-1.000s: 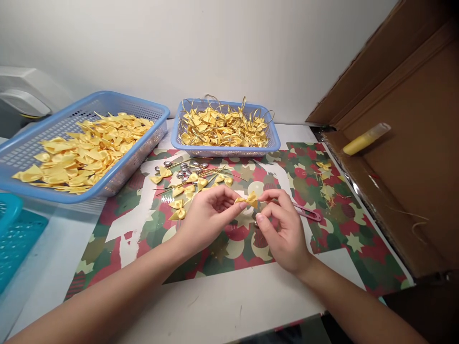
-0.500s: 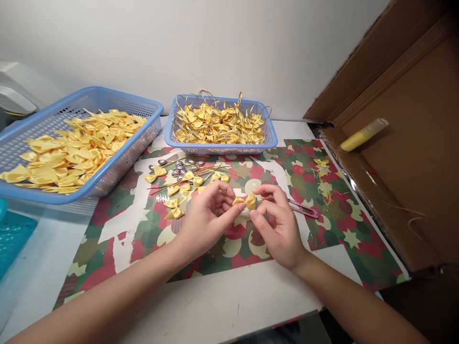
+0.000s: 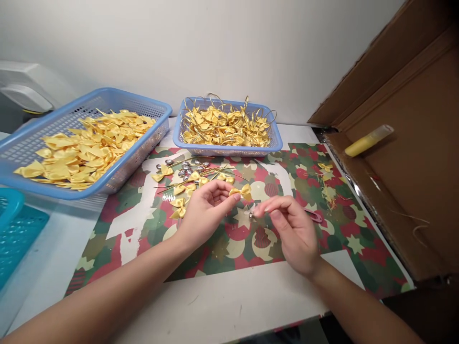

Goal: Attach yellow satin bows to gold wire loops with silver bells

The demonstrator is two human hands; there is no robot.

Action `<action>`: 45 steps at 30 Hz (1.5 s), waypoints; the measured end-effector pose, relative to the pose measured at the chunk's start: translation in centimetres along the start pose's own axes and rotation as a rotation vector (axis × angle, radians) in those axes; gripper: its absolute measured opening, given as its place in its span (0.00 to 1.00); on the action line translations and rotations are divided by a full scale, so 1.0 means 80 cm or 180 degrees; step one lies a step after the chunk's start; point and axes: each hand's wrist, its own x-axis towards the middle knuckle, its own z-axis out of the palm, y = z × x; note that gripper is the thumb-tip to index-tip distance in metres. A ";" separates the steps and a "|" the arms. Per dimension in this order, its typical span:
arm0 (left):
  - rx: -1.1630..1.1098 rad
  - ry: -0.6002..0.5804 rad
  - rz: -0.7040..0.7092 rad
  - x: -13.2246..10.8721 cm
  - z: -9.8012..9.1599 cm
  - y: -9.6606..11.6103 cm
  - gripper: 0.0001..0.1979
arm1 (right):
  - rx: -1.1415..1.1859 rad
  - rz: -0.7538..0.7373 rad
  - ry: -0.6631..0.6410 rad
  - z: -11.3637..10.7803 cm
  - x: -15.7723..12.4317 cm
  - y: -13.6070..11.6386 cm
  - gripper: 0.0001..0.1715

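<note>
My left hand (image 3: 208, 210) pinches a yellow satin bow (image 3: 244, 191) by one side, between thumb and fingers. Beside it, my right hand (image 3: 292, 227) has its forefinger stretched to a small silver bell (image 3: 251, 215), touching or almost touching it. The right thumb stays back from that fingertip. Left of my hands lie several loose bows (image 3: 178, 208), a cluster of silver bells (image 3: 186, 168) and thin gold ties (image 3: 168, 185). Part of a pink-handled tool (image 3: 314, 216) shows behind my right hand.
A large blue basket (image 3: 134, 165) of yellow bows stands at left. Behind the mat (image 3: 215, 258), a smaller blue basket (image 3: 229, 151) holds bows with gold ties. A teal basket (image 3: 21, 234) is at the left edge. A yellow-filled tube (image 3: 369, 141) rests by the cardboard (image 3: 412, 191) at right.
My right hand has come off the bow and moved right and down, beside a small silver bell. My left hand still holds the bow, slightly higher. The view has shifted a little.
</note>
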 end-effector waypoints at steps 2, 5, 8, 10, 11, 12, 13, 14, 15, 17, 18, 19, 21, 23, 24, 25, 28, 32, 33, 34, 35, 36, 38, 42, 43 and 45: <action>0.0076 0.0013 0.0044 0.001 -0.001 -0.002 0.11 | 0.0036 0.0175 0.0003 0.000 0.000 -0.003 0.05; 0.0147 -0.0002 0.0124 0.001 -0.001 -0.004 0.10 | -0.0132 0.0414 0.0055 0.000 0.002 -0.006 0.04; 0.0156 -0.0007 0.0156 0.000 -0.001 -0.004 0.09 | 0.0012 0.0495 0.0030 -0.002 0.003 -0.007 0.07; 0.0155 0.0038 0.0166 -0.001 0.000 -0.003 0.09 | 0.0230 0.0404 0.0001 -0.003 0.003 -0.006 0.08; 0.0157 0.0060 0.0172 -0.001 0.000 -0.002 0.09 | 0.0310 0.0339 -0.0006 -0.004 0.003 -0.005 0.08; 0.0164 0.0071 0.0176 -0.001 0.000 -0.002 0.09 | 0.0354 0.0289 -0.0002 -0.004 0.003 -0.005 0.08; 0.0173 0.0074 0.0180 0.000 0.000 -0.002 0.09 | 0.0364 0.0267 0.0004 -0.004 0.002 -0.004 0.08; 0.0182 0.0074 0.0193 0.000 0.000 -0.003 0.09 | 0.0343 0.0279 0.0009 -0.004 0.002 -0.004 0.09; 0.0190 0.0074 0.0213 0.000 0.000 -0.004 0.09 | 0.0299 0.0321 0.0005 -0.003 0.002 -0.004 0.08; 0.0201 0.0057 0.0275 0.001 -0.001 -0.008 0.09 | 0.0188 0.0462 -0.0051 -0.002 0.001 -0.005 0.07; 0.0207 0.0042 0.0312 0.001 -0.001 -0.011 0.09 | 0.0153 0.0521 -0.0123 -0.002 0.001 -0.006 0.06; 0.0212 0.0029 0.0348 0.002 -0.001 -0.013 0.09 | 0.0149 0.0552 -0.0221 -0.003 0.000 -0.007 0.06; 0.0219 0.0014 0.0417 0.002 -0.002 -0.018 0.08 | 0.0255 0.0512 -0.0436 -0.004 -0.002 -0.009 0.06; 0.0220 0.0033 0.0485 0.002 -0.002 -0.021 0.08 | 0.0411 0.0417 -0.0562 -0.007 -0.003 -0.010 0.06; 0.0221 0.0042 0.0508 0.003 -0.003 -0.022 0.08 | 0.0453 0.0395 -0.0555 -0.007 -0.004 -0.011 0.06; 0.0230 0.0051 0.0526 0.003 -0.003 -0.022 0.08 | 0.0454 0.0408 -0.0497 -0.008 -0.003 -0.010 0.04; 0.0288 0.0053 0.0534 0.003 -0.002 -0.024 0.08 | 0.0261 0.0655 -0.0340 -0.007 0.001 -0.008 0.07; 0.0349 -0.0069 0.0534 0.001 -0.001 -0.025 0.08 | -0.0256 0.0812 -0.0529 -0.002 0.009 -0.001 0.12; 0.0348 -0.0101 0.0526 0.000 0.000 -0.025 0.08 | -0.0483 0.0667 -0.0540 -0.001 0.011 0.000 0.12; 0.0342 -0.0127 0.0507 -0.001 0.000 -0.024 0.08 | -0.0729 0.0497 -0.0509 -0.001 0.012 0.001 0.13; 0.0329 -0.0147 0.0480 -0.002 0.001 -0.024 0.08 | -0.0953 0.0341 -0.0448 -0.001 0.014 0.002 0.14; 0.0311 -0.0172 0.0455 -0.003 0.001 -0.024 0.08 | -0.1128 0.0235 -0.0386 -0.002 0.015 0.003 0.15; 0.0265 -0.0244 0.0425 -0.004 0.002 -0.023 0.07 | -0.1260 0.0220 -0.0328 -0.003 0.016 0.004 0.17; 0.0155 -0.0427 0.0348 -0.007 0.004 -0.023 0.07 | -0.0911 0.0478 -0.0419 -0.005 0.015 0.004 0.19; 0.0132 -0.0465 0.0316 -0.008 0.005 -0.024 0.07 | -0.0773 0.0563 -0.0449 -0.005 0.015 0.004 0.20; 0.0098 -0.0539 0.0270 -0.009 0.005 -0.024 0.07 | -0.0522 0.0704 -0.0526 -0.005 0.015 0.002 0.20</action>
